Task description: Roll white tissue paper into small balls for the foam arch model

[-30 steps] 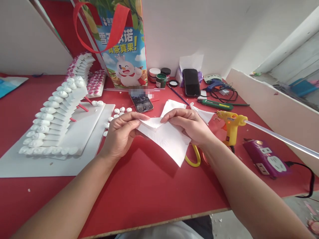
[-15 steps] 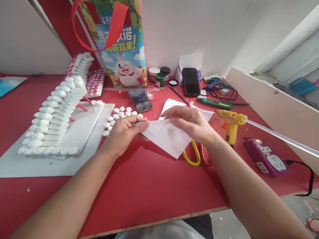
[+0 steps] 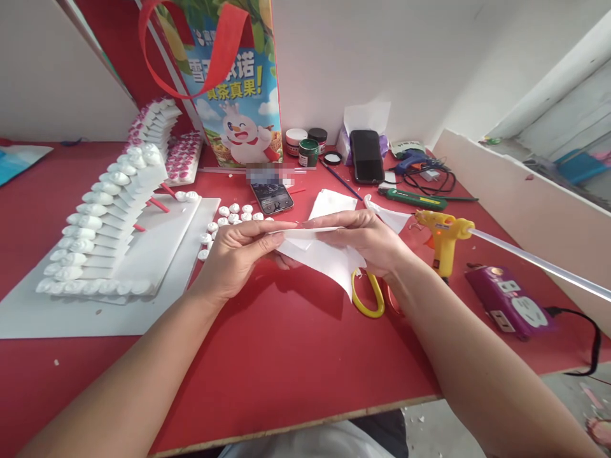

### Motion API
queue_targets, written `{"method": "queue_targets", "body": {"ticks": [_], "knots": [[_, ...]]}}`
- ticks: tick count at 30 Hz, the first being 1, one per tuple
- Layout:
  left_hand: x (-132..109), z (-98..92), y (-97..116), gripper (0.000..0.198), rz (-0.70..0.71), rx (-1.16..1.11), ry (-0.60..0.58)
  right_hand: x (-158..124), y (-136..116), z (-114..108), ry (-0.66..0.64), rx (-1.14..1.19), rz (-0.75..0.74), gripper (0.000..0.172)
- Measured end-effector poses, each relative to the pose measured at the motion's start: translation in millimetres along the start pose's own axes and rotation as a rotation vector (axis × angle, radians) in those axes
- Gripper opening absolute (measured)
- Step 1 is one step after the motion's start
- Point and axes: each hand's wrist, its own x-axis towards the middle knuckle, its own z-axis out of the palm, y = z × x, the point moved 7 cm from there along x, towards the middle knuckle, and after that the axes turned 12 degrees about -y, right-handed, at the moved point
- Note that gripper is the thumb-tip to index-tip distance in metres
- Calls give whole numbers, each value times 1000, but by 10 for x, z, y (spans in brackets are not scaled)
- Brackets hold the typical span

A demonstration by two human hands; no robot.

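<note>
A thin white paper sheet (image 3: 329, 257) with a folded top edge is held between both hands above the red table. My left hand (image 3: 241, 254) pinches its left end between thumb and fingers. On the right end, my right hand (image 3: 367, 238) closes with thumb below and fingers along the fold. Small white rosettes (image 3: 233, 217) lie just behind my left hand. Under and beside my right hand are scissors (image 3: 370, 299) with yellow and red handles, partly hidden. Another piece of white paper (image 3: 334, 202) lies behind the hands.
At left, a curved white staircase model (image 3: 102, 222) edged with rosettes stands on a white board (image 3: 71, 318). A yellow glue gun (image 3: 443, 238), a purple power socket (image 3: 510, 302) and a green cutter (image 3: 413, 198) are at right. Phones (image 3: 271, 196), paint jars (image 3: 308, 152) and a printed bag (image 3: 238, 95) stand behind.
My right hand has come down and taken hold of the paper's upper edge. The sheet now bends along that edge, and its lower part curves downward.
</note>
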Motion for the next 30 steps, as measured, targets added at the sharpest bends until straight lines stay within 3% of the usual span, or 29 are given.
{"method": "queue_targets", "body": {"ticks": [5,8,14,20,24,26,30], "knots": [[-24,0,53,11,15,-100,27,-12,-10,34,-87,58,1,14],[-17,5,47,17,-9,-117,-17,-14,-13,43,-91,45,9,14],[-4,7,-58,31,-159,-75,-45,-20,-39,20,-90,-86,-4,17],[-18,46,-195,26,-328,-129,-138,-34,-114,87,-136,-217,-35,20],[-28,46,-237,21,-365,-108,-190,-62,-180,77,-178,-370,-30,21],[-21,29,-226,21,-338,-58,-189,-85,-206,-33,-116,-442,-11,19],[0,-33,-152,19,-242,35,-127,-178,-356,-355,223,-376,-128,15]]}}
